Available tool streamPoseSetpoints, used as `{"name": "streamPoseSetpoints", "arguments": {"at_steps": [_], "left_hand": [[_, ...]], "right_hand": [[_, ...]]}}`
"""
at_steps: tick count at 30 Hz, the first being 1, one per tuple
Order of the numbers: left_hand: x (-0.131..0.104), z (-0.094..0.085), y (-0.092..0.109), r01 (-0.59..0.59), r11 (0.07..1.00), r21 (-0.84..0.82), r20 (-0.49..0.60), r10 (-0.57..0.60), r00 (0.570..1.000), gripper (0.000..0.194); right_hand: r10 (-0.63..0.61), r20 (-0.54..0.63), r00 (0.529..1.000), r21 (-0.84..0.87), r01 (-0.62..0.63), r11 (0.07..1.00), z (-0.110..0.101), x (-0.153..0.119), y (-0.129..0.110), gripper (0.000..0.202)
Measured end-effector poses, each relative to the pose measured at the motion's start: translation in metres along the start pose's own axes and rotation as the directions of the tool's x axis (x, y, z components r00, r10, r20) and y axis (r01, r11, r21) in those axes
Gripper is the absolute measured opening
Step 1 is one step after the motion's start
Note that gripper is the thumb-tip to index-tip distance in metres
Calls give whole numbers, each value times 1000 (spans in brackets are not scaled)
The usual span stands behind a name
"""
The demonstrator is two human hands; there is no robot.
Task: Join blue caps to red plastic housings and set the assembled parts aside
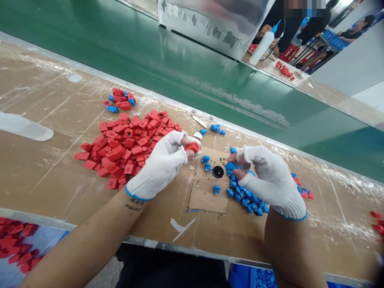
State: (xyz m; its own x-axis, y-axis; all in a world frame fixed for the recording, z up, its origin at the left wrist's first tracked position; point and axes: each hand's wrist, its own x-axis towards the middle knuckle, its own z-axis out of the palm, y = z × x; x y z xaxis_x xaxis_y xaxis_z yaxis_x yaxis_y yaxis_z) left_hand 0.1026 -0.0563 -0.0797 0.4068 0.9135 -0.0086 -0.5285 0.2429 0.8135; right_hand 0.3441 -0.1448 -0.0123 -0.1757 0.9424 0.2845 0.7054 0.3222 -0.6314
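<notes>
My left hand point(162, 166), in a white knit glove with bare fingertips, pinches a small red plastic block point(193, 147). My right hand point(267, 174), gloved likewise, has its thumb and fingers closed around a small blue plastic piece point(230, 166). Under and beside it lies a heap of blue pieces point(247, 197). Between the hands, a cardboard sheet point(207, 200) bears a round black disc point(218, 172) and a few loose blue pieces. A large heap of red blocks point(120, 148) lies left of my left hand.
A green conveyor belt point(120, 56) runs along the table's far side, with a metal housing point(210, 24) over it. Beyond stand a white squeeze bottle point(262, 48) and co-workers. Mixed red and blue parts point(121, 99) lie behind the heap. Below the edge is a blue crate point(243, 276).
</notes>
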Motion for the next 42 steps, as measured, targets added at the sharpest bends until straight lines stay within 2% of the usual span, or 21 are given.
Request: {"name": "streamPoseSetpoints", "arguments": {"at_steps": [3, 5, 9, 13, 16, 19, 22, 24, 33, 42], "left_hand": [[-6, 5, -6, 47, 999, -1, 68, -46, 997, 28], [-12, 9, -9, 94, 996, -6, 101, -93, 990, 30], [-19, 14, -13, 164, 986, -41, 156, -156, 975, 33], [-20, 12, -15, 128, 992, -17, 134, -124, 983, 32], [-19, 10, -14, 55, 996, 66, 126, -63, 990, 26], [-18, 12, -13, -141, 977, 161, 131, 121, 984, 20], [-19, 14, -13, -376, 896, 235, 152, 348, 925, 25], [-20, 15, -13, -465, 845, 265, 179, 431, 885, 28], [-20, 11, -15, -576, 730, 367, 247, 520, 817, 34], [-18, 6, -16, -640, 624, 449, 313, 561, 766, 35]], "right_hand": [[-33, -214, 976, 159, 68, 985, 10, -2, -9, 19], [-42, -275, 961, 194, 98, 976, 18, 1, -15, 17], [-78, -278, 958, 219, 142, 965, 31, 8, -22, 14], [-101, -250, 963, 232, 161, 959, 36, 9, -22, 14], [-69, -281, 957, 279, 150, 948, 39, 7, -22, 13], [-51, -306, 951, 301, 148, 942, 42, 5, -24, 14], [-42, -300, 953, 313, 140, 939, 47, 5, -28, 15], [-37, -295, 955, 310, 133, 941, 49, 6, -29, 16], [-78, -267, 961, 256, 149, 955, 53, 7, -28, 18], [-172, -265, 949, 216, 232, 948, 55, 11, -27, 27]]}}
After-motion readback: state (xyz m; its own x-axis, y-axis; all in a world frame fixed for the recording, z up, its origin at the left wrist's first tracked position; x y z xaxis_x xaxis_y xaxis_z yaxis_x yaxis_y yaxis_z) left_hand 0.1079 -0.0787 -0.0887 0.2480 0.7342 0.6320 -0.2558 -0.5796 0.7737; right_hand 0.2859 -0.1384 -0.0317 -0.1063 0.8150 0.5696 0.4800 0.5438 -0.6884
